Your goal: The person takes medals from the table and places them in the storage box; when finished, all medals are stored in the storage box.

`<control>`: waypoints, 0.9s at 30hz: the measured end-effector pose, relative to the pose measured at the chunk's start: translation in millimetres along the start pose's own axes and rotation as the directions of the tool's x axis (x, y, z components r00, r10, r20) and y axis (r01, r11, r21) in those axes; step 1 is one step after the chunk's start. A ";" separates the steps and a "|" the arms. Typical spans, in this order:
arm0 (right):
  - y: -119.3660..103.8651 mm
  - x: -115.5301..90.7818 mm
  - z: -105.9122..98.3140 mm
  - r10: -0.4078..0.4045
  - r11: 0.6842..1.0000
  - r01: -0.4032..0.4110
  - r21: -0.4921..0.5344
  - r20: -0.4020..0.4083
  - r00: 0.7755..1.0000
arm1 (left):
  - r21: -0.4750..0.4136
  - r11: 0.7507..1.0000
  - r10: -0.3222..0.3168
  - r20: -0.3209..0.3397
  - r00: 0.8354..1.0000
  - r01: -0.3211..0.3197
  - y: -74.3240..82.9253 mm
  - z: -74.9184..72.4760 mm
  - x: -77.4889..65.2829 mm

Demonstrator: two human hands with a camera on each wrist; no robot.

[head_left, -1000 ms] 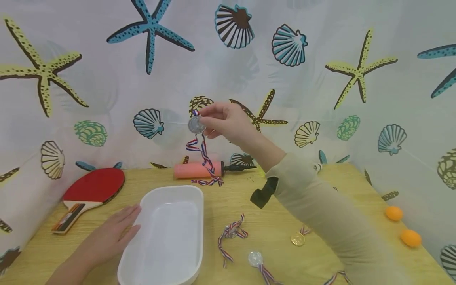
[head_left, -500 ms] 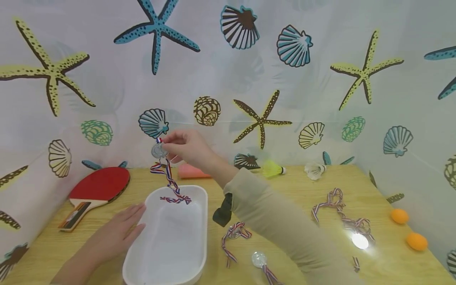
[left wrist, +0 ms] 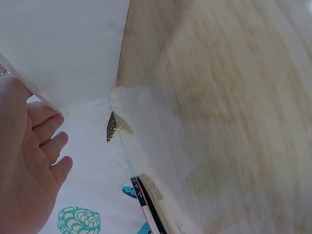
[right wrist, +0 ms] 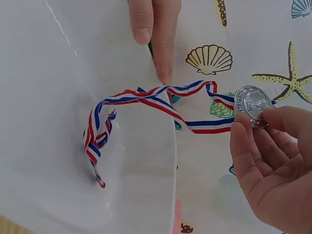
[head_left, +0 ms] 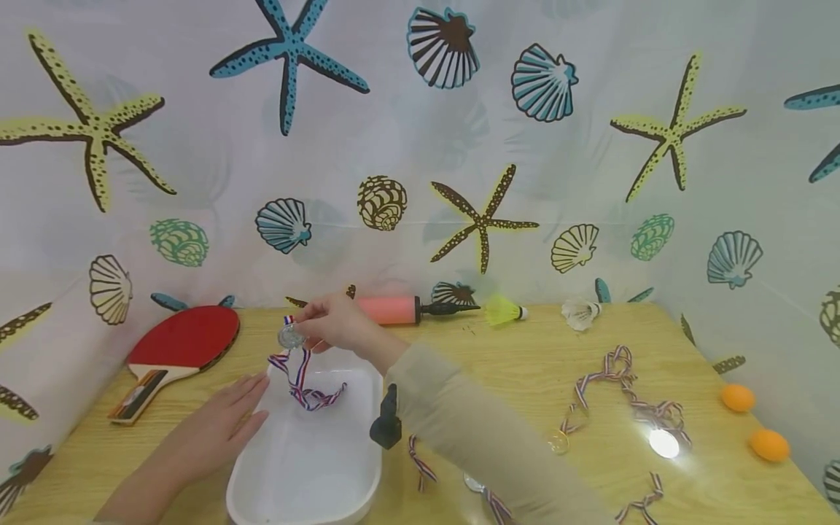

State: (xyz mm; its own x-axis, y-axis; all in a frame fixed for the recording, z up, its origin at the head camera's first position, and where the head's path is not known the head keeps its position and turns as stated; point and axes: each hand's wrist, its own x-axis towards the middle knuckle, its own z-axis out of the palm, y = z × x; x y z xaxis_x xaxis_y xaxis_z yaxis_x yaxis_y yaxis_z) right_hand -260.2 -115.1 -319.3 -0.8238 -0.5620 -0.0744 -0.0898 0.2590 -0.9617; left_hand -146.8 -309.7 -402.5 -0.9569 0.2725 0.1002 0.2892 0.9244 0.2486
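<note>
Over white plastic tray's (head_left: 367,467) far-left corner | right hand (head_left: 331,321) pinches small silver medal (head_left: 289,337): light, rigid | striped ribbon (head_left: 303,379) limp | left hand (head_left: 216,426) flat, open against tray's left edge.

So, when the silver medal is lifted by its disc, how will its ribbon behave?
The ribbon will probably hang limp: it already droops in loose loops from the silver medal, pinched by the right hand, into the white tray. It looks light, and the disc stiff.

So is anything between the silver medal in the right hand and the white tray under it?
Nothing visible. The right hand pinches the silver medal above the white tray; its ribbon already trails inside.
</note>
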 end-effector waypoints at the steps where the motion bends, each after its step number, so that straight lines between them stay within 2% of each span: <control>1: 3.0 1.3 1.3 0.013 1.000 -0.013 -0.019 0.005 1.000 | 0.003 1.000 -0.001 -0.002 1.000 0.001 0.1 -0.1 -0.2; 8: 18.7 6.2 10.7 0.128 0.982 -0.122 -0.147 0.035 0.991 | 0.022 1.000 -0.008 -0.004 1.000 0.008 0.9 0.0 -0.2; 12: 23.7 6.2 15.3 0.197 0.958 -0.175 -0.228 0.078 0.977 | 0.029 0.999 0.021 -0.033 0.999 -0.020 -0.3 0.3 -1.1; 15: 28.0 6.3 17.4 0.242 0.936 -0.198 -0.291 0.121 0.963 | 0.030 0.999 0.045 -0.052 0.998 -0.044 -1.0 0.3 -1.6; 20: 35.3 4.8 19.2 0.311 0.899 -0.236 -0.368 0.161 0.937 | 0.026 0.999 0.022 -0.027 0.999 -0.021 -0.4 -0.4 -1.6; 27: 40.5 1.7 18.7 0.350 0.862 -0.251 -0.441 0.158 0.923 | 0.025 1.000 -0.002 -0.009 1.000 0.002 0.8 -1.2 -2.1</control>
State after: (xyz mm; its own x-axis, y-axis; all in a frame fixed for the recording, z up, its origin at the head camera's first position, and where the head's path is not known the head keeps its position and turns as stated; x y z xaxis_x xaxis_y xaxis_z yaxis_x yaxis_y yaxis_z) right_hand -254.8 -120.2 -363.4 -0.7036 -0.5526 -0.4468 -0.1177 0.7106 -0.6937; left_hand -144.5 -309.8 -401.4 -0.9572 0.2683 0.1085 0.2866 0.9312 0.2251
